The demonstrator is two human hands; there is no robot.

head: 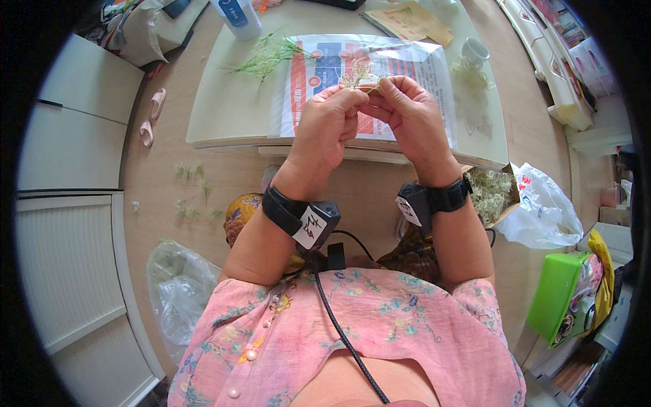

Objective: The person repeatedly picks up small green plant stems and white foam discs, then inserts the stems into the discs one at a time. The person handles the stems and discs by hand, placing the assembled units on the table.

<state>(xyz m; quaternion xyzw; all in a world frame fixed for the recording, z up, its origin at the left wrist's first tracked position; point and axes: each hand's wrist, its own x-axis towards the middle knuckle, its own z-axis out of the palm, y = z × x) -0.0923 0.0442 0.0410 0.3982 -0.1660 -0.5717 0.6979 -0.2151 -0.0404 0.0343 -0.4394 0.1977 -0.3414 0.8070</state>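
Note:
My left hand (330,119) and my right hand (407,104) meet over a printed plastic sheet (297,102) on the white table (229,117). Both pinch a small sprig of pale, fine-stemmed plant material (358,74), its wispy tips pointing away from me. Thumbs and forefingers close on its stems. Left of the sheet lies a loose bunch of green feathery sprigs (267,58). A heap of pale, dry-looking sprigs (470,74) rests on the right, touching a small white cup (475,51).
A white bottle (239,18) and a brown paper envelope (409,20) stand and lie at the far side. Below the table's right edge is a box of pale sprigs (491,193) beside a white plastic bag (544,213). Green scraps (188,173) and a clear bag (180,295) lie on the floor.

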